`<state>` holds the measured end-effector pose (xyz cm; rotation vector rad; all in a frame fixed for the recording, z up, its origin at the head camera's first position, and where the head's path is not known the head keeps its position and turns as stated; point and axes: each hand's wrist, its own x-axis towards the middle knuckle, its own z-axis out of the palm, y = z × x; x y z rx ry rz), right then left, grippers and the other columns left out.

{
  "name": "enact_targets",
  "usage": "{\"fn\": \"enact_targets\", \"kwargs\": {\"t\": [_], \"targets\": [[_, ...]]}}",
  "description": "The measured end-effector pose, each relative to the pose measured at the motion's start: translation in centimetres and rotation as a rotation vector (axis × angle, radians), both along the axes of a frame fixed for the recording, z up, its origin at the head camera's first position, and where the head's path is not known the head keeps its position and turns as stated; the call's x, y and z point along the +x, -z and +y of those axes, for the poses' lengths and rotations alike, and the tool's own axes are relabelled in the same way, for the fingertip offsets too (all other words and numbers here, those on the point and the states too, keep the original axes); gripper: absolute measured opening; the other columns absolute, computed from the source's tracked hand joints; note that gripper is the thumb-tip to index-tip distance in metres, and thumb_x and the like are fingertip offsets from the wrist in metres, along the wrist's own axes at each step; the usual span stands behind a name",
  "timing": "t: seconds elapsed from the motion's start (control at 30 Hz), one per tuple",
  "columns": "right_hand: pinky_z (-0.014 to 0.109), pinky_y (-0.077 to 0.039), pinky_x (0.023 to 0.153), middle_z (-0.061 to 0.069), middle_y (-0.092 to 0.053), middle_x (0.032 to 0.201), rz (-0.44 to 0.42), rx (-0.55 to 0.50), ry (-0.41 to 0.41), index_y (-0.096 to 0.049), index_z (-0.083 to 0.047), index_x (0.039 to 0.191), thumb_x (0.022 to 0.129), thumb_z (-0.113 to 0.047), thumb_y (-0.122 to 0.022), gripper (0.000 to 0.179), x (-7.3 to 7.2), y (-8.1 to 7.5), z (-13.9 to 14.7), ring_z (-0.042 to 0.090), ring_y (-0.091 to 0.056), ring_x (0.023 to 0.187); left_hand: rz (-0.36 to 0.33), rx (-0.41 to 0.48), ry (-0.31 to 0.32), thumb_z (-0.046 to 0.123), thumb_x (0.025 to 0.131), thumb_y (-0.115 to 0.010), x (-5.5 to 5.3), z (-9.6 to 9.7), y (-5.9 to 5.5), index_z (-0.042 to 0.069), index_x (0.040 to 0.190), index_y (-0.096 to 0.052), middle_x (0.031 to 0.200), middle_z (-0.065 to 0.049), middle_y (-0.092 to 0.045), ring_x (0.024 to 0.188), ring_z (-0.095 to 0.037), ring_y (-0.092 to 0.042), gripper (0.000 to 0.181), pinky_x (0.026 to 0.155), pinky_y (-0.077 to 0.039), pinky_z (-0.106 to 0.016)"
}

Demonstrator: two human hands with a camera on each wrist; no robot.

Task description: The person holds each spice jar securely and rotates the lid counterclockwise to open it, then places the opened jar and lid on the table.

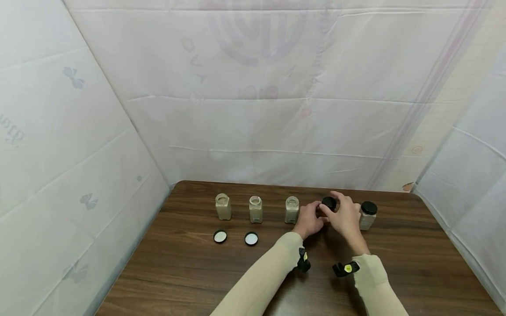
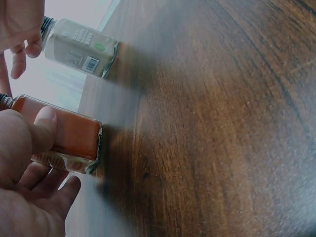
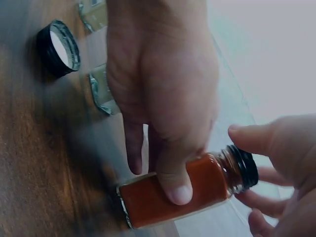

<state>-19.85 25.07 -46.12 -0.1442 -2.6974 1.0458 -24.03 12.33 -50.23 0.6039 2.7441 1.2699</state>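
Note:
My left hand [image 1: 309, 220] grips a square glass spice jar [image 2: 79, 129] of orange-red powder, thumb on one side and fingers round the other. The jar stands upright on the table, mostly hidden by the hands in the head view. Its black screw lid [image 3: 247, 168] sits at the neck, with glass threads showing below it. Around that lid are the thumb and curled fingertips of my right hand [image 1: 345, 216], pinching its rim. Just right of this hand stands another jar [image 1: 367, 221] with pale contents and a black lid [image 1: 369, 207].
Left of my hands, three lidless jars of pale powder stand in a row: one far left [image 1: 223, 208], one in the middle [image 1: 255, 210], one nearest [image 1: 291, 210]. Two upturned black lids [image 1: 220, 236] lie before them on the wooden table [image 1: 178, 267]. White sheeting [image 1: 253, 131] rises behind.

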Motion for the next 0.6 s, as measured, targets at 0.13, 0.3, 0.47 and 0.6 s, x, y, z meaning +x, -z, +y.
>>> {"fn": "enact_targets", "kwargs": {"t": [0.13,0.3,0.47,0.6], "targets": [[0.066,-0.031,0.098,0.024,-0.057,0.13,0.022,0.013,0.101,-0.059,-0.003,0.137,0.092,-0.04,-0.079,0.061,-0.1,0.0,-0.6,0.049,-0.041,0.112,0.014,-0.015,-0.001,0.016,0.091,-0.075,0.1,0.0,0.0,0.019,0.127,-0.071,0.112,0.004,-0.075,0.106,-0.017,-0.068,0.036,0.091,-0.055,-0.03],[0.064,-0.035,0.094,0.024,-0.059,0.123,0.036,0.049,0.154,-0.063,-0.002,0.129,0.088,-0.044,-0.081,0.062,-0.2,0.0,-1.0,0.047,-0.044,0.107,0.008,-0.021,-0.015,0.018,0.09,-0.076,0.1,0.1,0.0,0.02,0.126,-0.072,0.11,0.005,-0.076,0.107,-0.017,-0.068,0.036,0.093,-0.054,-0.03],[0.064,-0.037,0.092,0.026,-0.058,0.123,0.025,0.077,0.165,-0.064,-0.001,0.128,0.088,-0.042,-0.082,0.06,-0.4,0.0,-1.1,0.047,-0.046,0.104,0.025,-0.029,-0.012,0.016,0.089,-0.074,0.0,0.1,0.2,0.019,0.126,-0.073,0.108,0.004,-0.076,0.101,-0.016,-0.069,0.037,0.09,-0.054,-0.029],[0.064,-0.036,0.093,0.028,-0.058,0.126,0.023,0.08,0.139,-0.064,-0.001,0.131,0.091,-0.036,-0.079,0.056,-0.5,-0.2,-1.0,0.048,-0.046,0.105,0.022,-0.013,-0.009,0.014,0.09,-0.073,0.0,0.1,0.1,0.018,0.125,-0.072,0.109,0.003,-0.076,0.098,-0.014,-0.069,0.036,0.086,-0.054,-0.026]]}}
